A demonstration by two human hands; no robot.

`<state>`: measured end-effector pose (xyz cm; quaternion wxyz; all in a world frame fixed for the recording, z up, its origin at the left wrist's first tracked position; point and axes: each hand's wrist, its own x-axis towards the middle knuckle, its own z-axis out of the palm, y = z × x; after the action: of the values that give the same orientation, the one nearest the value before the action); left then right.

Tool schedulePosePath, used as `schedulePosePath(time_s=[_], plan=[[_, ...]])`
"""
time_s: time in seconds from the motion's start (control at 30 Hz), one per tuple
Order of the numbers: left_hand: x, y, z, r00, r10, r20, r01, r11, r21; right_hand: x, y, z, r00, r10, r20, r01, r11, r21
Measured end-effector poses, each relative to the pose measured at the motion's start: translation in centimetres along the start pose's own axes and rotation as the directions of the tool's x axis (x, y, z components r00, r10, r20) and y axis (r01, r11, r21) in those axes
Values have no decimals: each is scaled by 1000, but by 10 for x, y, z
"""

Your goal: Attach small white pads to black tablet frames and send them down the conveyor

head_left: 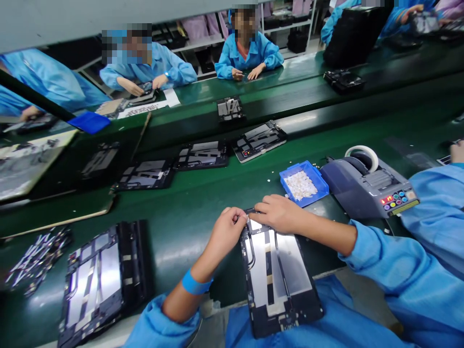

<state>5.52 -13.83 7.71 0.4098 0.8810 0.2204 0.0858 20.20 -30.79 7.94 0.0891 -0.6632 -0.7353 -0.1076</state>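
Currently, held tablet (281, 273): opened up, silver and black insides showing, top end at the edge of the bench (174, 232), lower end over the person's lap.
Left hand (228, 228): at the tablet's top left corner, thumb and forefinger drawn close together; a pale speck shows by the tips, but I cannot tell whether they pinch it.
Wristband (196, 282): blue, left of the tablet, around the left wrist.
Right hand (281, 213): laid over the tablet's top edge, fingers bent and touching it; the thumb is hidden, so I cannot tell how firmly it grips.
Blue tray (314, 198): just beyond the tablet's top right corner, heaped with small white pieces (300, 185).
Tape machine (362, 188): right of the tablet and farther out than its top.
Second tablet (94, 280): open, well left of the held tablet.
Strips (39, 258): a loose pile, farther left again from the held tablet.
Co-workers (250, 53): in blue jackets, well beyond the tablet.
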Motion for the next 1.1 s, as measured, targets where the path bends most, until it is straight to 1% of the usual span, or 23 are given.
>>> schedulePosePath(time_s=[0.27,0.33,0.4,0.47,0.57,0.7,0.93,1.1], plan=[[-5,4,2,997,58,-52,-54,996,69,1,0,-2,1000,-1,17,0,1000,30],[-6,4,2,996,57,-63,-54,997,51,1,0,-1,1000,0,19,-1,999,34],[-6,4,0,999,27,-42,-28,1000,-12,1,1,-1,1000,0,20,-1,1000,30],[-6,3,-3,1000,-6,9,7,998,-65,1,0,0,1000,-1,21,0,1000,24],[-5,3,-6,998,-4,57,6,999,-35,1,0,1,1000,-2,14,2,1000,16],[-2,5,-6,999,27,40,-29,999,36,1,0,1,1000,-6,6,6,1000,15],[-2,4,-2,999,34,12,-35,998,51,1,0,-1,1000,-11,13,11,1000,28],[-7,3,6,995,69,-71,-62,993,104,1,0,-1,1000,-12,13,12,999,33]])
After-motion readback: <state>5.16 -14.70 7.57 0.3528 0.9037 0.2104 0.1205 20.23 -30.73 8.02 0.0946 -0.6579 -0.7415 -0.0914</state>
